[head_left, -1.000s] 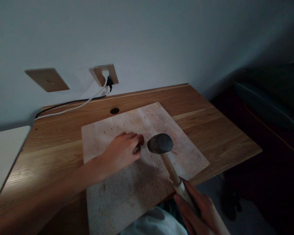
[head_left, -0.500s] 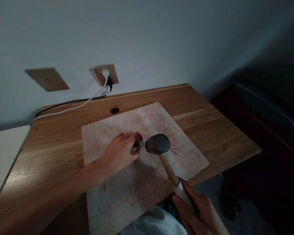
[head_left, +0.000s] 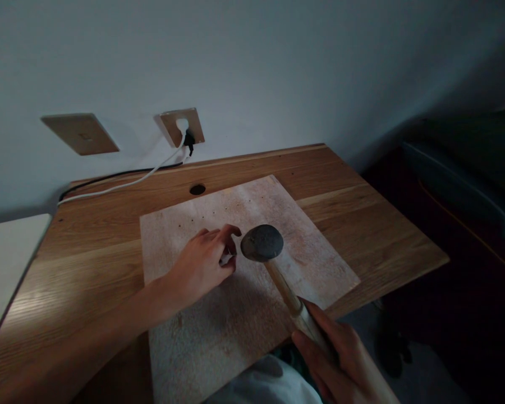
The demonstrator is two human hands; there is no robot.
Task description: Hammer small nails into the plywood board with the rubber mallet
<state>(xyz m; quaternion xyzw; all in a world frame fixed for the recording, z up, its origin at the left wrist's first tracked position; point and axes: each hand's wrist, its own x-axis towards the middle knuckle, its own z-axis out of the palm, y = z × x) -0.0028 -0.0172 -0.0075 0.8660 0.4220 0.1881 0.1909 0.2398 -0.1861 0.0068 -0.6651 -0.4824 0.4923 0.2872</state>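
Head view: left hand (head_left: pixel 202 265) pinches a small nail (head_left: pixel 227 258) on the board (head_left: pixel 219 325); right hand (head_left: pixel 340 365) wraps the mallet (head_left: pixel 261 243) handle. Light, square taps would suit, fingers low.

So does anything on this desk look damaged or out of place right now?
The pale board lies askew on the wooden desk, its near edge overhanging the front. Small dark holes dot its far part. The left hand pinches something small on it, too small to identify, with the mallet in the right hand close beside those fingers.
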